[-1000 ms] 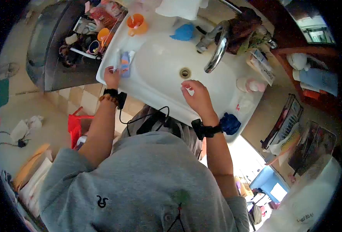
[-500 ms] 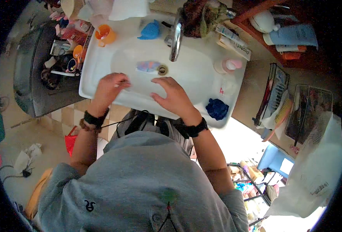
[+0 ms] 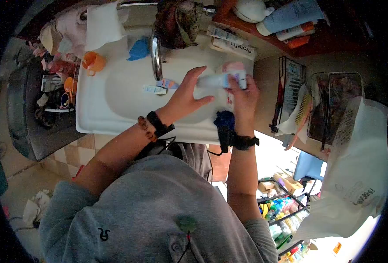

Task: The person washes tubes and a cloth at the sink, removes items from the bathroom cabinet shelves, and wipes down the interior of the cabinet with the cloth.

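Note:
My right hand [image 3: 245, 94] grips a white tube [image 3: 213, 80] over the right side of the white sink [image 3: 95, 118]; the tube is blurred. My left hand [image 3: 187, 98] hovers over the basin just left of the tube, thumb and fingers apart, holding nothing. A pink-and-white container [image 3: 234, 67] stands behind the tube, partly hidden. Below my left fingers, left of the wrist, a small colourful packet [image 3: 167, 83] lies by the drain, with a pale labelled piece [image 3: 152, 90] beside it. A dark blue crumpled cloth [image 3: 223, 120] rests on the rim by my right wrist.
The chrome faucet [image 3: 157, 61] reaches over the basin. An orange mug [image 3: 93, 63] and a blue item [image 3: 139, 49] stand at the back left. Boxes [image 3: 233, 47] line the back right edge. A rack with combs [image 3: 291, 87] hangs on the right.
My view has shifted to the right. My right hand, empty before, has moved right and closed on the white tube. My left hand has moved right across the basin and opened wider.

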`<action>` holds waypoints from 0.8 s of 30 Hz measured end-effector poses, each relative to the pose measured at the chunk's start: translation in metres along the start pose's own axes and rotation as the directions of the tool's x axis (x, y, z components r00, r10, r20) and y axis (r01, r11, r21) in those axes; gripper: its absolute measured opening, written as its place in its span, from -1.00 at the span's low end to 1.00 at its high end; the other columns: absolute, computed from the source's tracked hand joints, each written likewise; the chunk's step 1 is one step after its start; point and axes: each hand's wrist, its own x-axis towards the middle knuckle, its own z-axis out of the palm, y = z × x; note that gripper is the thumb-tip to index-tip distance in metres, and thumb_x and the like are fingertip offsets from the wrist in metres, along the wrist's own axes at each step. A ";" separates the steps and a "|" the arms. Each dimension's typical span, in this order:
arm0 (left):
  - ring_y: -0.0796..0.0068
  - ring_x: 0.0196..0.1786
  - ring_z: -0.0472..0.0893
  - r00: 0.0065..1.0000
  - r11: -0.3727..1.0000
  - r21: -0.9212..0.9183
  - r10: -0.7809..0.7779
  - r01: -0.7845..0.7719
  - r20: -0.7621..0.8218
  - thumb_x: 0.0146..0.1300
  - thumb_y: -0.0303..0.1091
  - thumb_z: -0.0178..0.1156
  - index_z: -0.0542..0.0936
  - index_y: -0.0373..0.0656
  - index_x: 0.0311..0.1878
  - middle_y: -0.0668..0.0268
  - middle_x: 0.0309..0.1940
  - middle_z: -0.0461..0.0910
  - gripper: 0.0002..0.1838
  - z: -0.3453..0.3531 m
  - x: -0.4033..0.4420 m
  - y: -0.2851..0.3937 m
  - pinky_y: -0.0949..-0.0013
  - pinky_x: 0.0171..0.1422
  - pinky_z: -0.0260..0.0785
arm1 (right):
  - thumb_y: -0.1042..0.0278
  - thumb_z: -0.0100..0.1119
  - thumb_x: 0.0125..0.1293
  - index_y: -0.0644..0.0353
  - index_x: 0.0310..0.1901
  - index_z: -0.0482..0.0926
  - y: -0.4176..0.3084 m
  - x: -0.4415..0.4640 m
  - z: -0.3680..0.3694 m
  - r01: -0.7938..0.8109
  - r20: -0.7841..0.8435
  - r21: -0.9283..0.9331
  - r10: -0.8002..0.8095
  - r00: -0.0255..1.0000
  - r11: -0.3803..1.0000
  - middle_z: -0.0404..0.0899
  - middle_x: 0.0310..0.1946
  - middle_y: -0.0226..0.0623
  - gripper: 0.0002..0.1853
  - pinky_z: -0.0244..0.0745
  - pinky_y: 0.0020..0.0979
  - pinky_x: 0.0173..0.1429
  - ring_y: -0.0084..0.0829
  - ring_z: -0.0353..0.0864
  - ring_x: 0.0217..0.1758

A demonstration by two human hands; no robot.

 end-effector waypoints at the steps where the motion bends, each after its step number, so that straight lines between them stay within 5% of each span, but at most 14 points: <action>1: 0.21 0.14 0.44 1.000 0.999 0.045 0.023 -0.023 0.005 0.10 -0.39 0.35 0.29 -0.22 0.24 0.12 0.11 0.38 -0.35 0.005 0.010 -0.006 0.24 0.27 0.28 | 0.29 0.26 0.22 0.29 -0.11 0.53 -0.002 0.011 -0.006 -0.027 -0.033 0.074 0.030 0.999 0.997 0.61 -0.21 -0.22 -0.71 0.64 -0.43 -0.26 -0.40 0.64 -0.29; 3: 0.20 0.11 0.46 0.998 0.988 0.136 0.067 -0.069 0.019 0.09 -0.38 0.37 0.35 -0.23 0.18 0.10 0.09 0.39 -0.40 0.012 0.034 -0.019 0.24 0.23 0.32 | 0.27 0.23 0.26 0.35 -0.11 0.51 -0.011 0.033 -0.014 -0.074 -0.093 0.227 0.097 0.991 0.971 0.59 -0.21 -0.24 -0.69 0.66 -0.43 -0.24 -0.39 0.64 -0.30; 7: 0.23 0.01 0.51 0.943 0.994 -0.110 -0.045 0.009 -0.331 0.13 -0.45 0.30 0.41 -0.24 0.09 0.10 -0.03 0.45 -0.54 0.043 0.090 -0.032 0.27 0.07 0.41 | 0.34 0.11 0.33 0.38 -0.08 0.49 0.004 0.095 -0.029 -0.221 0.028 0.447 0.234 0.972 0.867 0.57 -0.15 -0.15 -0.74 0.61 -0.32 -0.04 -0.33 0.63 -0.24; 10: 0.20 -0.04 0.54 0.884 0.994 -0.113 -0.062 0.011 -0.464 0.18 -0.51 0.21 0.41 -0.24 0.09 0.07 -0.08 0.49 -0.60 0.061 0.128 -0.049 0.22 0.01 0.43 | 0.33 0.09 0.35 0.33 0.08 0.38 0.020 0.136 -0.030 -0.149 0.017 0.456 0.158 0.987 0.878 0.47 0.00 -0.16 -0.65 0.51 -0.24 0.15 -0.22 0.50 0.06; 13: 0.07 -0.05 0.55 0.887 0.996 0.084 0.050 -0.013 -0.458 0.24 -0.49 0.12 0.43 -0.25 0.09 -0.01 -0.08 0.52 -0.66 0.060 0.156 -0.065 0.13 -0.01 0.42 | 0.42 0.03 0.34 0.26 0.16 0.35 0.024 0.166 -0.040 -0.017 0.062 0.183 0.006 0.998 0.983 0.46 0.04 -0.17 -0.63 0.43 -0.19 0.23 -0.20 0.48 0.09; 14: 0.05 -0.08 0.56 0.893 0.978 0.205 0.123 -0.035 -0.434 0.24 -0.46 0.11 0.44 -0.25 0.08 -0.02 -0.11 0.54 -0.67 0.061 0.169 -0.094 0.13 -0.02 0.42 | 0.45 0.02 0.32 0.25 0.19 0.33 0.039 0.192 -0.056 0.052 0.127 -0.228 -0.024 0.992 0.972 0.45 0.06 -0.16 -0.61 0.40 -0.19 0.26 -0.20 0.47 0.10; 16: 0.01 -0.11 0.56 0.896 0.960 0.278 0.152 -0.034 -0.417 0.24 -0.41 0.11 0.47 -0.23 0.05 -0.01 -0.17 0.57 -0.69 0.062 0.179 -0.115 0.13 -0.04 0.42 | 0.49 0.00 0.31 0.22 0.23 0.29 0.070 0.228 -0.083 0.214 0.237 -0.796 -0.033 0.971 0.566 0.42 0.11 -0.15 -0.56 0.36 -0.20 0.29 -0.20 0.45 0.13; 19: 0.00 -0.14 0.57 0.889 0.976 0.213 0.048 0.056 -0.455 0.22 -0.35 0.12 0.51 -0.19 0.00 0.02 -0.21 0.60 -0.71 0.059 0.188 -0.117 0.12 -0.06 0.42 | 0.46 0.00 0.32 0.22 0.28 0.21 0.058 0.208 -0.061 0.307 0.323 -0.944 -0.152 0.934 -0.123 0.35 0.19 -0.13 -0.51 0.34 -0.24 0.29 -0.22 0.41 0.16; 21: 0.01 -0.15 0.57 0.882 0.951 0.273 0.004 0.141 -0.471 0.21 -0.33 0.12 0.52 -0.16 -0.02 0.05 -0.23 0.60 -0.72 0.059 0.191 -0.129 0.09 -0.08 0.42 | 0.40 0.00 0.33 0.19 0.31 0.17 0.078 0.234 -0.068 0.229 0.201 -0.873 -0.109 0.973 0.431 0.28 0.25 -0.12 -0.47 0.35 -0.23 0.27 -0.20 0.37 0.21; 24: -0.03 -0.19 0.55 0.891 0.923 0.382 0.199 -0.031 -0.408 0.19 -0.35 0.11 0.52 -0.20 -0.04 0.03 -0.28 0.59 -0.72 0.063 0.188 -0.145 0.04 -0.08 0.39 | 0.32 0.01 0.35 0.15 0.36 0.11 0.124 0.276 -0.077 -0.050 0.103 -0.280 0.082 0.991 0.959 0.17 0.35 -0.11 -0.42 0.36 -0.20 0.24 -0.17 0.31 0.29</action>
